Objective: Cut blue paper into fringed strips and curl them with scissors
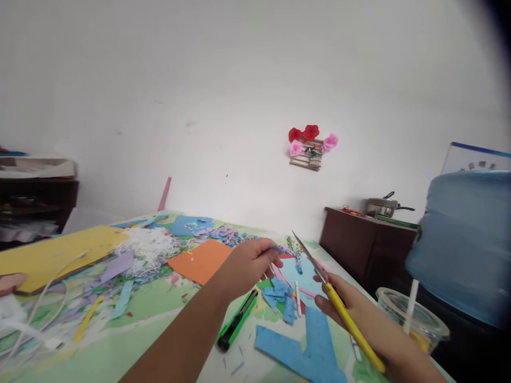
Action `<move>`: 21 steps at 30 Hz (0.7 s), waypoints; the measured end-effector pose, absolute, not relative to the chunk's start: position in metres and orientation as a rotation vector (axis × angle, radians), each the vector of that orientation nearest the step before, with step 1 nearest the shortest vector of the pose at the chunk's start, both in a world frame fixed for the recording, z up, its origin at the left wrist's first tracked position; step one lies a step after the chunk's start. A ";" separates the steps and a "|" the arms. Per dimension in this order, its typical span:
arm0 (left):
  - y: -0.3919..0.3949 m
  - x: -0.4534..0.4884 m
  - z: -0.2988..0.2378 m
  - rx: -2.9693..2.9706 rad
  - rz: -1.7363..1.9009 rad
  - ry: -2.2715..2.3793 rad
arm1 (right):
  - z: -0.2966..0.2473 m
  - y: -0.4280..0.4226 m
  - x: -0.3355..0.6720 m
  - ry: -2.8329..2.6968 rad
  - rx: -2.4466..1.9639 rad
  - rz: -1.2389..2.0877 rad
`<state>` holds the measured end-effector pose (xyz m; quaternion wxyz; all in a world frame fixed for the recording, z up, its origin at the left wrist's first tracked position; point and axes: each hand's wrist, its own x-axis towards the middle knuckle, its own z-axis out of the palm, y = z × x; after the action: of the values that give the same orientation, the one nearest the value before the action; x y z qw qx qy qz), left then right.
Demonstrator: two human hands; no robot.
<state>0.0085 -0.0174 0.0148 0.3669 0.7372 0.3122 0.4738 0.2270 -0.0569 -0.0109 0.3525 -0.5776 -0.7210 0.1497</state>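
Observation:
My left hand (250, 260) is raised over the table and pinches a small blue paper piece (275, 248) between thumb and fingers. My right hand (359, 314) grips yellow-handled scissors (339, 306), whose blades (309, 254) point up and left toward that paper piece. Below the hands lie blue paper scraps (279, 295), a large blue cut sheet (307, 348), a white pen-like stick (297, 298) and a green utility knife (237, 321).
The table (159, 319) holds orange paper (202, 260), a yellow sheet (51, 255), white shredded paper (149, 247) and several coloured scraps. A plastic cup with a straw (413, 316) stands at the right edge by a blue water jug (465, 244). Paper flowers (309, 146) hang on the wall.

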 end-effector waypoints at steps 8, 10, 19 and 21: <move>-0.033 0.009 0.015 1.980 1.181 0.821 | 0.003 -0.062 0.207 -2.025 -1.457 0.037; -0.039 0.008 0.016 1.988 1.206 0.829 | -0.001 -0.060 0.205 -2.059 -1.484 -0.022; -0.054 0.000 0.019 2.106 1.328 0.901 | 0.007 -0.057 0.190 -2.127 -1.408 0.200; -0.057 -0.001 0.019 2.154 1.358 0.907 | 0.008 -0.058 0.188 -2.136 -1.373 0.264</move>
<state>-0.0013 -0.0573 0.0195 0.2173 0.7779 0.3274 0.4905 0.1883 -0.0578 0.0077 0.2903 -0.5146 -0.8007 0.0989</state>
